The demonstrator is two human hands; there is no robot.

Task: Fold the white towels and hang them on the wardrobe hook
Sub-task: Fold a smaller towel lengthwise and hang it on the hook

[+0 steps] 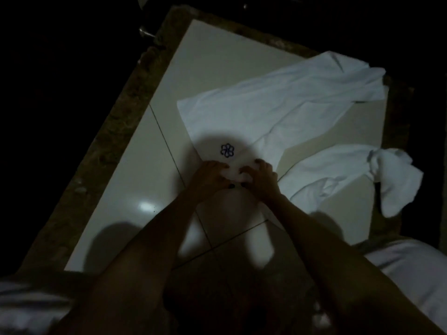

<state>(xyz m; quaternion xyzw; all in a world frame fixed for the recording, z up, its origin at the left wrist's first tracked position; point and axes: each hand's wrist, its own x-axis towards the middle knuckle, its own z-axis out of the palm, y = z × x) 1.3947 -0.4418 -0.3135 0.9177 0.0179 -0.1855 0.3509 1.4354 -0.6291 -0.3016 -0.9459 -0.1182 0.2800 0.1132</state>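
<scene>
Both hands sit side by side at the near end of a towel [266,112] spread on the pale floor [150,165], just near of its blue logo [227,150]; the left hand [210,177] and right hand [262,178] have fingers curled, pinching the cloth. A second towel [343,172] lies crumpled to the right. The cloth looks light, limp and easily creased, so I would hold it by the hem corners.
</scene>
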